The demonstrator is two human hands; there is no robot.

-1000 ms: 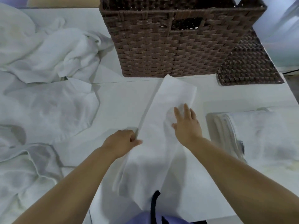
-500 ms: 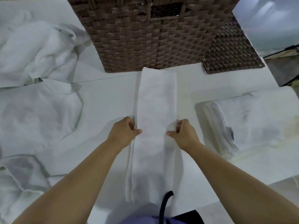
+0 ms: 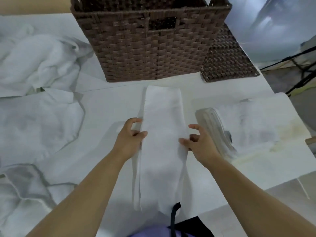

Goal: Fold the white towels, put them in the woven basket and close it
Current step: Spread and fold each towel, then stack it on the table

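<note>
A white towel (image 3: 162, 127), folded into a long narrow strip, lies on the table and runs from me toward the brown woven basket (image 3: 150, 48). My left hand (image 3: 129, 135) pinches the strip's left edge with thumb and curled fingers, index finger lifted. At the right edge my right hand (image 3: 198, 142) pinches the same way. The near end of the strip hangs over the table's front edge. The basket stands open just beyond the strip's far end. Its woven lid (image 3: 227, 62) lies flat to the right of it.
A stack of folded white towels (image 3: 239, 130) sits on the table right of my right hand. Several loose, crumpled white towels (image 3: 39, 65) cover the left side. The table's right edge (image 3: 266, 82) drops to a floor with black stand legs.
The strip swung from a slant to straight toward the basket. My right hand went from lying flat on it to pinching its right edge. Both index fingers have lifted.
</note>
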